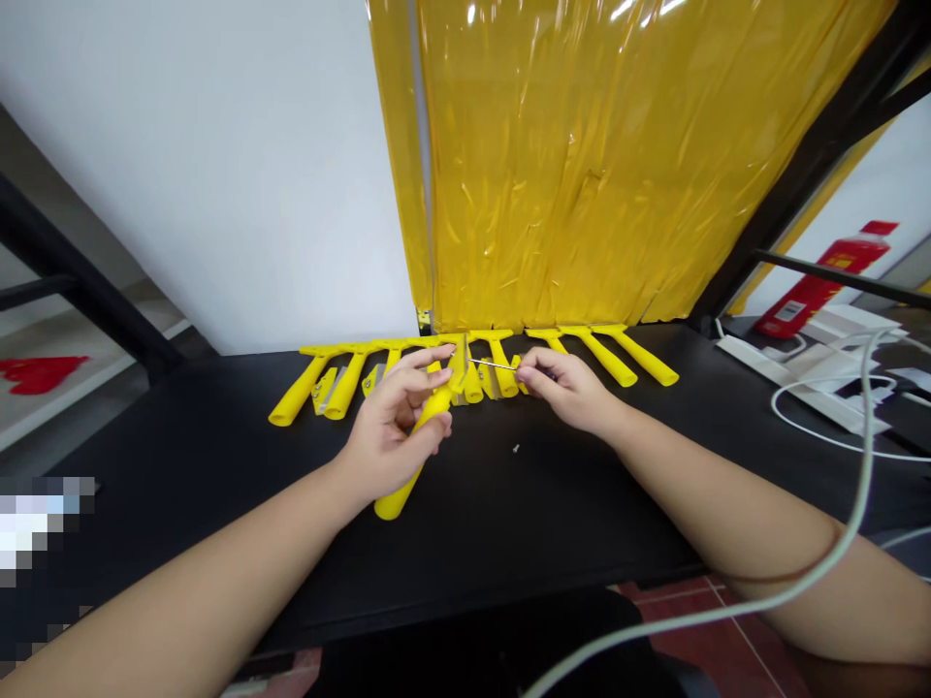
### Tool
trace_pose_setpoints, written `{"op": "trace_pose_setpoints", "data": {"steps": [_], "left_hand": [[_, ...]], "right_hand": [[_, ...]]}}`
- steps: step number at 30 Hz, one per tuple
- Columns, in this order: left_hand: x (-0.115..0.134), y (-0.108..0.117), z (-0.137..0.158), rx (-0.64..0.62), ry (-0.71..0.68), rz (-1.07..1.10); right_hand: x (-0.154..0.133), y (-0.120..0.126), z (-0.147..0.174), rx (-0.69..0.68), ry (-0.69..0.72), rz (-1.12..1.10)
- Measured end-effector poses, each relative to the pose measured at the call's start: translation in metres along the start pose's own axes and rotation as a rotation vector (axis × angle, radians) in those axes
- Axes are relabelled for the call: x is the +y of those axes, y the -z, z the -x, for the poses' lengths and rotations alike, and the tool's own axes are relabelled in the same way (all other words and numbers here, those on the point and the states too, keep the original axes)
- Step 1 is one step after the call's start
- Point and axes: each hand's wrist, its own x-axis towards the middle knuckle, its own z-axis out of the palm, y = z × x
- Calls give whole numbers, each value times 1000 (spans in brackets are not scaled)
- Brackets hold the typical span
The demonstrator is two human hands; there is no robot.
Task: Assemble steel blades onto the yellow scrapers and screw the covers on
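Note:
My left hand (399, 422) is wrapped round a yellow plastic scraper (401, 492), its tubular handle slanting down toward me and its head tilted up. Pinched in my right hand (571, 390) is a screwdriver (496, 364), its thin metal shaft pointing left with the tip at the scraper's head. Whether the tip sits in a screw is too small to tell. On the black table below lies a small screw (516, 448). Behind my hands, several more yellow scrapers (297, 393) lie in a row, with small yellow blade pieces (325, 390) between some of them.
A yellow plastic curtain (582, 194) and a white panel (240, 174) stand behind the black table (291, 543). At right are a red bottle (821, 281), white boxes (800, 373) and loose cables. One pale cable (734, 609) crosses in front of my right forearm.

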Motion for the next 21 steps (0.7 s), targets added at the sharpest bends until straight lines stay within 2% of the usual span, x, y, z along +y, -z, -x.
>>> {"op": "trace_pose_setpoints", "data": {"steps": [4, 8, 12, 17, 19, 21], "left_hand": [[-3, 2, 2, 10, 16, -50], [-6, 4, 3, 12, 6, -75], [-6, 6, 3, 0, -14, -91], [-7, 5, 1, 6, 7, -48], [-10, 4, -1, -11, -27, -14], [-14, 4, -2, -47, -86, 21]], "right_hand": [[-1, -2, 1, -111, -91, -128], [-5, -5, 4, -73, -14, -175], [-5, -5, 1, 17, -10, -119], [-2, -7, -1, -52, -67, -67], [-5, -7, 0, -48, -31, 0], [-10, -6, 1, -32, 65, 117]]}}
